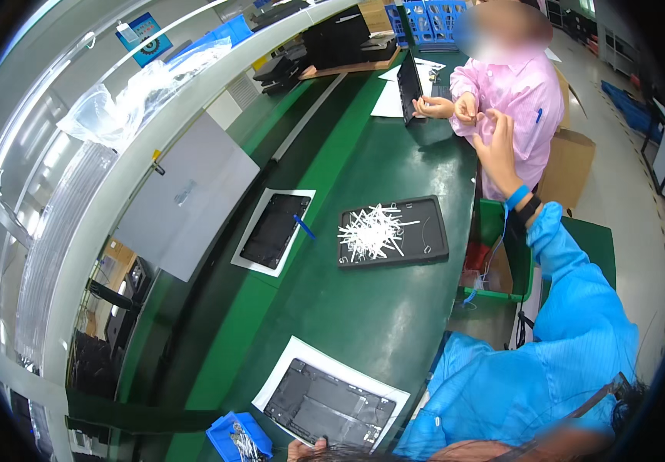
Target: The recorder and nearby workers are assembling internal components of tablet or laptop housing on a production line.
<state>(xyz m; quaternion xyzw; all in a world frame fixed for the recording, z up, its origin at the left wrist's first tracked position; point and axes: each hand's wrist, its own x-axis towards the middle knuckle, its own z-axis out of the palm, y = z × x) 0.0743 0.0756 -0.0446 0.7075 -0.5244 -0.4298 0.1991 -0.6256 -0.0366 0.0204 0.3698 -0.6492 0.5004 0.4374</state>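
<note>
My right hand (498, 146) is stretched out past the far right edge of the green table (371, 308), fingers apart, with nothing visible in it. It is close to the hands of a co-worker in a pink coat (517, 88). A blue band and a black watch are on that wrist. Only the fingertips of my left hand (306, 447) show at the bottom edge. They touch the near rim of a dark flat panel (328, 406) lying on a white sheet. A black tray (434, 248) with a pile of white strips (371, 229) lies mid-table.
A second dark panel (274, 229) lies on a white sheet with a blue pen (304, 225) across its corner. A grey board (186, 196) leans at the left. A blue parts bin (232, 437) sits bottom left. A green crate (494, 258) hangs off the table's right edge.
</note>
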